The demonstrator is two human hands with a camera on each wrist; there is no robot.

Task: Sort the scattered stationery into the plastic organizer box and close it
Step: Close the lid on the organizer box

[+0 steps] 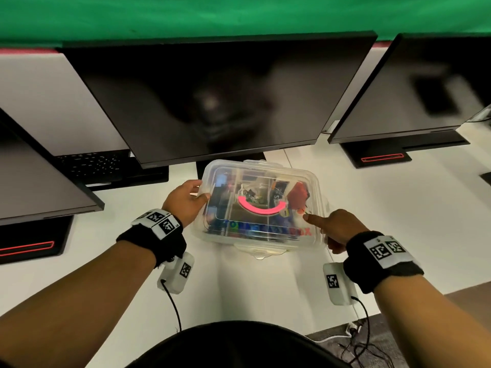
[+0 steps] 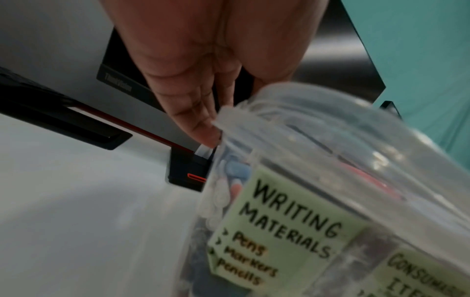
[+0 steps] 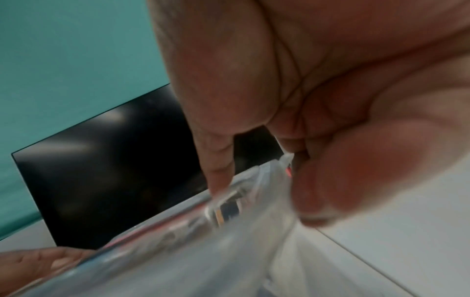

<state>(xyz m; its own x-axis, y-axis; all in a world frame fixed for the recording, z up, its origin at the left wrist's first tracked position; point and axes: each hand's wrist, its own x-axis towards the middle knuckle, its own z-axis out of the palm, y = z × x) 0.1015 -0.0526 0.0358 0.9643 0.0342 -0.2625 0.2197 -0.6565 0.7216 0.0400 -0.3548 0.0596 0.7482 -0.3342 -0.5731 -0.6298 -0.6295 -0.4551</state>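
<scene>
The clear plastic organizer box (image 1: 313,181) stands on the white desk with its lid down and a pink handle (image 1: 261,208) flat on top. Coloured stationery shows through the lid. My left hand (image 1: 186,200) holds the box's left edge, thumb on the lid and fingers (image 2: 198,112) down along the rim. My right hand (image 1: 337,227) pinches the front right corner, with the index finger (image 3: 218,172) on the lid and the thumb (image 3: 343,176) under the rim. A green label (image 2: 287,227) on the box's wall (image 2: 330,140) reads "Writing Materials".
A large dark monitor (image 1: 212,102) hangs close over the back of the box, with more monitors at left (image 1: 39,181) and right (image 1: 425,88). A black keyboard (image 1: 90,163) lies at the back left. The desk's edge (image 1: 398,301) runs at the front right, above cables on the floor.
</scene>
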